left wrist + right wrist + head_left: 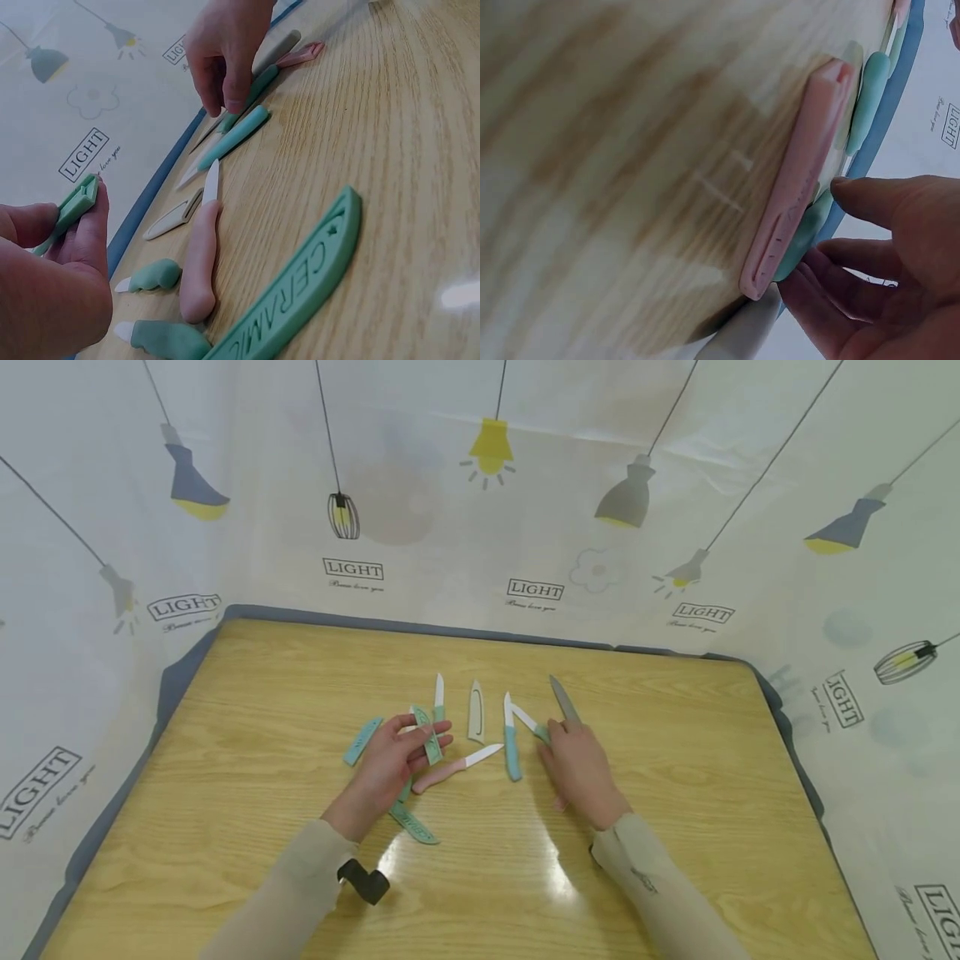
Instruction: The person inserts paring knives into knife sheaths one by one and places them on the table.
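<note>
Currently, left of the blue knife [512,753], the left grip [384,767] pinches 1 green sheath [432,750] above the counter [225,827]; right of it, 1 green knife [541,734] lies by the right grip [583,767], whose hold I cannot tell.

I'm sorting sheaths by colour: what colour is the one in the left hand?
The sheath is light green, seen best in the head view.

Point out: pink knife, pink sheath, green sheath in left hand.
Pink knife [202,251], left wrist view: handle.
Pink sheath [796,180], right wrist view: middle.
Green sheath [432,749], head view: lower half.
</note>
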A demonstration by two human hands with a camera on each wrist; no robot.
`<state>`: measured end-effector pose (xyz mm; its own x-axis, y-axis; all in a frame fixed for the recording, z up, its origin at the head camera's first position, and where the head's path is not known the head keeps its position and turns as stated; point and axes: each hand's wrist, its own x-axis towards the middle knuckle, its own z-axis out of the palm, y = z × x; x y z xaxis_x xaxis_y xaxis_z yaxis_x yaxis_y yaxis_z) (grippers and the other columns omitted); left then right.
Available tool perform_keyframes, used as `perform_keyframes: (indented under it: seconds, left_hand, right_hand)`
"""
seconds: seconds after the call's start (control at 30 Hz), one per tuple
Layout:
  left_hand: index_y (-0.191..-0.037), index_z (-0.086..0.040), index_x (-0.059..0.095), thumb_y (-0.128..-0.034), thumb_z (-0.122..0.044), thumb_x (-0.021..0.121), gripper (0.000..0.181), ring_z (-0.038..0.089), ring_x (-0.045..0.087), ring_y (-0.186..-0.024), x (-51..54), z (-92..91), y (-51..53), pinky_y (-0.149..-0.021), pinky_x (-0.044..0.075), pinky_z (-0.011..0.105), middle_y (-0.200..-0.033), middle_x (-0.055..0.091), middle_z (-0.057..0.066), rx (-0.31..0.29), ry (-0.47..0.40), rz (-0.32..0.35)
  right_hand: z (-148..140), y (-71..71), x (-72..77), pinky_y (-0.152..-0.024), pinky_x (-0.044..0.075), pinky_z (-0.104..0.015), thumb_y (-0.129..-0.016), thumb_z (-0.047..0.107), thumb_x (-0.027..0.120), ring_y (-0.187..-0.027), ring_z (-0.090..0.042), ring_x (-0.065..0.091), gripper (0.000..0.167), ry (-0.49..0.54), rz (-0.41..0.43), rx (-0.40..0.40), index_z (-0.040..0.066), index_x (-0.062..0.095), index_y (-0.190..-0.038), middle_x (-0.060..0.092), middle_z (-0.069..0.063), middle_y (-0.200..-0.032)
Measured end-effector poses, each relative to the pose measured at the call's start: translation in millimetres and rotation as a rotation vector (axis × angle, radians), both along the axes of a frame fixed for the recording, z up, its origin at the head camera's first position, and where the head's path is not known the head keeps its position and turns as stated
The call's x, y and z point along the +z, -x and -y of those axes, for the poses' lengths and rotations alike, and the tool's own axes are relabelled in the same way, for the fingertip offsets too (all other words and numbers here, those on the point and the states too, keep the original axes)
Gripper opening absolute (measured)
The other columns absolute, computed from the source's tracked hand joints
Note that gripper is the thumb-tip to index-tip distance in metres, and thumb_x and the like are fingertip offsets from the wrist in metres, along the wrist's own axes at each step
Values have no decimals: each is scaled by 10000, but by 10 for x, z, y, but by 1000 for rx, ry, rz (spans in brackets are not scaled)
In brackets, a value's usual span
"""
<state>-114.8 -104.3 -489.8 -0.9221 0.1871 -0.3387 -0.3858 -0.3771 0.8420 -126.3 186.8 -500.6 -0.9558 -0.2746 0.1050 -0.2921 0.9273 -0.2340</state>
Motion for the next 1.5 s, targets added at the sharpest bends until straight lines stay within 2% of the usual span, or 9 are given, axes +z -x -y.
perform_keyframes:
  seconds: [0.23,0.6,0.8,0.93,1.03,1.13,1.27,1.4,1.5]
  left_hand:
    - [-1253,-25,393,-1085,-71,526,219,261,696,-1167,-8,-17,3,-967,589,342,-1410,607,236,7,4,0]
    - [-1309,19,403,-1082,-48,522,265,254,708,-1142,-13,-43,-2,-970,586,353,-1403,607,246,19,-11,5]
    - [-1380,32,375,-1084,-59,523,343,273,696,-1167,1,-46,-5,-979,583,352,-1400,609,245,34,-6,14]
    - [-1427,58,357,-1083,-64,525,402,280,687,-1181,7,-52,1,-985,579,349,-1405,604,246,41,-1,14]
    - [-1471,69,325,-1084,-63,518,453,275,685,-1182,9,-56,6,-988,576,341,-1412,596,249,46,-3,14]
    - [-1495,54,316,-1082,-60,521,475,264,692,-1171,19,-60,10,-986,576,334,-1412,598,242,58,-21,26]
    - [-1536,36,291,-1085,-68,522,517,251,690,-1177,37,-67,16,-993,570,327,-1425,589,236,66,-39,27]
    - [-1549,46,320,-1093,-86,519,515,249,667,-1218,60,-84,28,-1013,556,313,-1455,564,232,64,-47,16]
    - [-1538,54,369,-1096,-94,517,489,250,649,-1246,70,-101,40,-1019,550,303,-1468,558,214,65,-55,18]
  right_hand:
    - [24,26,12,-744,593,-458,-1004,214,713,-861,-343,637,299,-50,66,-47,-52,676,-1134,652,-209,-1053]
    - [30,61,25,-616,597,-442,-999,151,696,-767,-296,632,217,-11,111,-109,-41,665,-1095,631,-176,-991]
    - [4,17,85,-444,504,-305,-1026,107,625,-546,-184,558,218,102,163,-142,-35,551,-1174,606,-174,-995]
    - [-25,-41,154,-384,464,-263,-1057,103,539,-428,-138,540,203,226,231,-162,-2,482,-1222,611,-135,-887]
    - [-50,-81,176,-387,447,-248,-1075,105,492,-422,-127,527,228,297,239,-159,5,438,-1272,590,-97,-783]
    - [-66,-115,187,-394,439,-254,-1075,79,470,-451,-133,509,316,354,200,-133,-32,403,-1363,578,-96,-742]
    - [-75,-158,205,-459,498,-287,-1087,88,475,-513,-137,535,407,415,146,-105,-98,385,-1438,613,-162,-873]
    - [-93,-205,239,-499,534,-284,-1113,142,475,-547,-132,550,401,450,125,-102,-134,437,-1400,589,-163,-943]
    - [-112,-244,273,-445,520,-256,-1129,165,435,-504,-150,575,362,488,141,-87,-134,483,-1327,540,-114,-862]
